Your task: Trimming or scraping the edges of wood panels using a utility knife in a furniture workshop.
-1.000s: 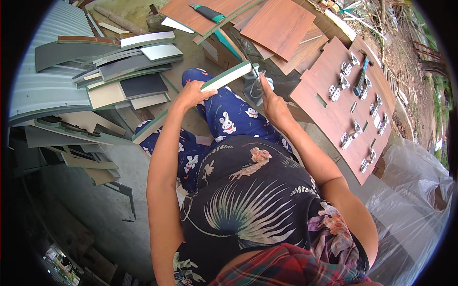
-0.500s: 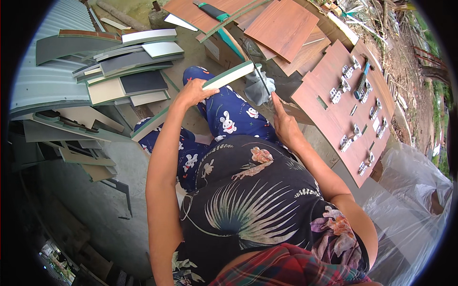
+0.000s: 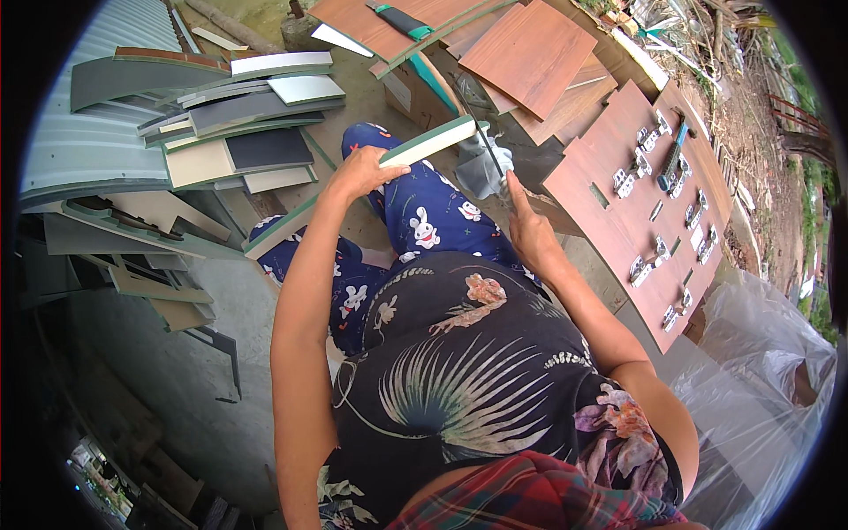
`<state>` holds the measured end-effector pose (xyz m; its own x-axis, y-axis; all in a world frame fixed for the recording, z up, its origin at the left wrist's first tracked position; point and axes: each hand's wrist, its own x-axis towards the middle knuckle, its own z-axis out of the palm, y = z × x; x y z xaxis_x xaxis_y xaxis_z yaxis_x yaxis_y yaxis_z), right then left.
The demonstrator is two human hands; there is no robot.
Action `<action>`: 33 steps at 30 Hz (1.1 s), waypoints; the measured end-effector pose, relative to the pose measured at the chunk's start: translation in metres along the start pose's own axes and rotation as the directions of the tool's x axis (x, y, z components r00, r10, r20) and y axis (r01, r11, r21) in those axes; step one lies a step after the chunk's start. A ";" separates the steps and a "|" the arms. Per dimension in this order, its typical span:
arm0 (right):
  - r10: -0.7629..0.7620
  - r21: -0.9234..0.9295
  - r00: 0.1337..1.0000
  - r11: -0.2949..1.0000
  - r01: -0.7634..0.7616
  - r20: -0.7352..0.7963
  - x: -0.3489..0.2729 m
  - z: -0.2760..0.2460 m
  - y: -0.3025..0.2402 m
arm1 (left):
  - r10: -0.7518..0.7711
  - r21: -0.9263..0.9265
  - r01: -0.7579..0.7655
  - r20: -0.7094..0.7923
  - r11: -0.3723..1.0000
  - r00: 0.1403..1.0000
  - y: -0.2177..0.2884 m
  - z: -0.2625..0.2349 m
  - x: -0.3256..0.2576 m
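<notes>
A long narrow board strip [image 3: 433,144], pale on its face with green edges, lies slanted across my lap. My left hand [image 3: 360,174] is closed around its middle, thumb on the pale face. My right hand [image 3: 533,231] is closed, index finger stretched along a long thin dark file [image 3: 491,146]. The file crosses the strip's far right end and appears to touch it. Its handle is mostly hidden in my palm. Under that end is a crumpled grey cloth or bag [image 3: 481,168].
At left, cut boards [image 3: 265,115] are stacked unevenly. To the right, a brown wood panel [image 3: 609,212] carries several metal hinges [image 3: 649,265] and a blue-and-black hammer [image 3: 673,155]. A green-and-black cutter [image 3: 402,22] rests on brown panels ahead. Clear plastic sheeting [image 3: 751,380] covers something at lower right.
The view has shifted slightly. Both hands keep their grips, and the file still lies across the strip's end with little visible movement.
</notes>
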<state>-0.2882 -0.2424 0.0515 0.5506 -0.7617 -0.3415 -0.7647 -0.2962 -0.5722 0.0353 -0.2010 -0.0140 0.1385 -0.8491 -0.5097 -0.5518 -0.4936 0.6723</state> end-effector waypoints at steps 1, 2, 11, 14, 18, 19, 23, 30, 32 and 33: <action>0.018 -0.001 1.000 1.000 -0.018 0.011 -0.003 -0.004 -0.002 | 0.009 0.007 -0.009 -0.005 1.000 1.000 -0.001 0.000 0.000; 0.035 -0.001 0.999 0.999 -0.035 0.022 -0.004 -0.006 -0.003 | 0.008 0.005 -0.008 -0.003 1.000 1.000 -0.002 0.001 -0.002; 0.005 -0.020 0.999 1.000 -0.006 -0.049 0.083 0.010 -0.016 | 0.062 -0.002 -0.062 -0.046 0.998 0.997 -0.003 0.003 -0.001; 0.018 -0.015 1.000 1.000 -0.018 -0.012 0.044 0.007 -0.011 | 0.023 -0.014 -0.024 -0.013 1.000 1.000 -0.004 0.002 -0.001; -0.008 -0.017 1.000 1.000 0.008 -0.015 -0.007 0.002 0.006 | 0.013 -0.024 -0.012 0.006 1.000 1.000 0.001 -0.001 -0.001; -0.005 -0.018 1.000 1.000 0.005 -0.013 -0.005 0.002 0.005 | 0.010 -0.030 -0.010 0.002 1.000 1.000 0.002 -0.001 -0.002; 0.048 -0.034 0.999 0.998 -0.048 0.002 0.047 0.005 -0.008 | 0.021 -0.029 -0.021 -0.007 0.999 1.000 0.004 -0.001 -0.002; 0.019 -0.052 1.000 0.998 -0.019 0.003 0.067 0.007 -0.013 | 0.030 -0.015 -0.031 -0.023 0.999 0.999 -0.002 0.003 -0.002; 0.009 -0.038 1.000 0.999 -0.008 0.007 0.031 0.004 -0.004 | 0.012 -0.035 -0.013 -0.011 0.999 1.000 -0.001 0.003 -0.003; -0.001 -0.021 1.000 1.000 0.001 0.009 0.016 0.003 -0.001 | 0.020 -0.035 -0.021 -0.009 0.999 1.000 -0.001 0.002 -0.002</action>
<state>-0.2776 -0.2521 0.0448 0.5543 -0.7561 -0.3479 -0.7711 -0.3092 -0.5567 0.0338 -0.1983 -0.0144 0.1347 -0.8606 -0.4911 -0.5256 -0.4822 0.7009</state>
